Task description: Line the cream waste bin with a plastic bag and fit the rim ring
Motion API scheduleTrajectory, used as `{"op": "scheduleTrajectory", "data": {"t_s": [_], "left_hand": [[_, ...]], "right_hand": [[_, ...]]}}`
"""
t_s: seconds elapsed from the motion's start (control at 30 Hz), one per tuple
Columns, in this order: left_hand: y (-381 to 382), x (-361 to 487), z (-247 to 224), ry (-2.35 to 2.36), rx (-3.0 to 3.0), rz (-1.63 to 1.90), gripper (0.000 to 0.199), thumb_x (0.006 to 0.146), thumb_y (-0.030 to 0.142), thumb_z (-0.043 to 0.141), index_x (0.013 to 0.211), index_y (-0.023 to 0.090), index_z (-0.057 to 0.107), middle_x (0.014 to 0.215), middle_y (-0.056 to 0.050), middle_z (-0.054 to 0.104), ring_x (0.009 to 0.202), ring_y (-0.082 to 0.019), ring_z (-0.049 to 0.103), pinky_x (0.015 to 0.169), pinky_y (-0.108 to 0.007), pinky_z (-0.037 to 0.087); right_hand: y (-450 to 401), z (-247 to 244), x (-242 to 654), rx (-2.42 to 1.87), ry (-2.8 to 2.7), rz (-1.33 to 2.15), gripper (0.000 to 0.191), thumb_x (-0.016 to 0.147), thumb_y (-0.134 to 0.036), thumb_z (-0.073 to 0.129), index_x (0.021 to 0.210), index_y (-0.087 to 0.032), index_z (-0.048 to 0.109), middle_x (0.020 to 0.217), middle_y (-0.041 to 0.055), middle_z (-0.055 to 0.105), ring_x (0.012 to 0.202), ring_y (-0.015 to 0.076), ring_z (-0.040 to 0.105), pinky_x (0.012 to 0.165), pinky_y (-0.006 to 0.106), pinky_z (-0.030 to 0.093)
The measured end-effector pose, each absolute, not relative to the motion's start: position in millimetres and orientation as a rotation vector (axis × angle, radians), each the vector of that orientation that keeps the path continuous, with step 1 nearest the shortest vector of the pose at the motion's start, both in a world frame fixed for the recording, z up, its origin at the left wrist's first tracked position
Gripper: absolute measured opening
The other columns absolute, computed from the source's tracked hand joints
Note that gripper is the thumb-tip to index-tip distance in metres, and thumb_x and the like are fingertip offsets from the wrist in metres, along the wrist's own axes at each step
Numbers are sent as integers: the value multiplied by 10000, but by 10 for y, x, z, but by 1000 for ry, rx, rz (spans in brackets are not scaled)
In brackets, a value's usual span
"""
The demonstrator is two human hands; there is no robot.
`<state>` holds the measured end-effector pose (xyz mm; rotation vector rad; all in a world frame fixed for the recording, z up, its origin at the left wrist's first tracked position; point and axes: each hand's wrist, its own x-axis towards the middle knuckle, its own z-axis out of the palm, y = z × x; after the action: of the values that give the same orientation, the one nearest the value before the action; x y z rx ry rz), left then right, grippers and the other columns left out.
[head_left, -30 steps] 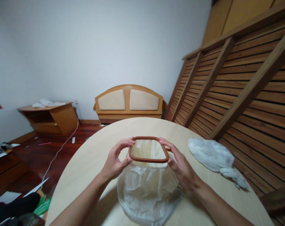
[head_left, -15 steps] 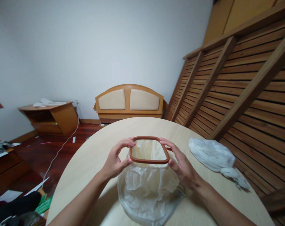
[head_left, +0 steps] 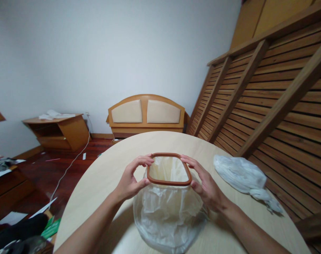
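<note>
A brown, rounded-square trash bin rim [head_left: 169, 183] sits over the mouth of a trash bin lined with a translucent white plastic bag [head_left: 171, 215]. The bag drapes down around the outside, so most of the bin is hidden; its pale inside shows through the rim. My left hand [head_left: 132, 178] grips the rim's left side, fingertips at the far corner and thumb at the near one. On the opposite side, my right hand [head_left: 206, 183] holds it the same way.
The bin stands on a round, pale wooden table [head_left: 96, 187]. A bundled white plastic bag [head_left: 239, 173] lies on the table's right side. Slatted wooden panels [head_left: 290, 134] lean along the right, and a headboard [head_left: 146, 125] stands beyond the table.
The view has shifted very slightly. Both hands keep their hold on the rim, which looks much the same over the bag.
</note>
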<state>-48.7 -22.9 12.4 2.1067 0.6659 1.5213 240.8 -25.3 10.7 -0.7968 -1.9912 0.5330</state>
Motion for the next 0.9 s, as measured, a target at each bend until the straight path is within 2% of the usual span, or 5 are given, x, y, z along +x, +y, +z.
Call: {"op": "scheduleTrajectory", "data": {"t_s": [0.47,0.9], "left_hand": [[-233,-522,128,603,2150,1458,441,845,545,716,1153,239,640,1204,-118,671,1290,-331,552,1106,-486,423],[-236,-565,138,573,2193,1414,412,827,450,746,1155,226,638,1213,-132,663,1292,-347,547,1115,-516,417]], "right_hand": [[-236,106,2431,-756,-2042,509,695,902,-762,441,1419,-300,480,1536,117,466,1434,334,409,1176,551,336],[-214,78,2442,-743,-2042,512,681,892,-760,467,1408,-318,495,1530,109,475,1427,336,421,1168,541,347]]}}
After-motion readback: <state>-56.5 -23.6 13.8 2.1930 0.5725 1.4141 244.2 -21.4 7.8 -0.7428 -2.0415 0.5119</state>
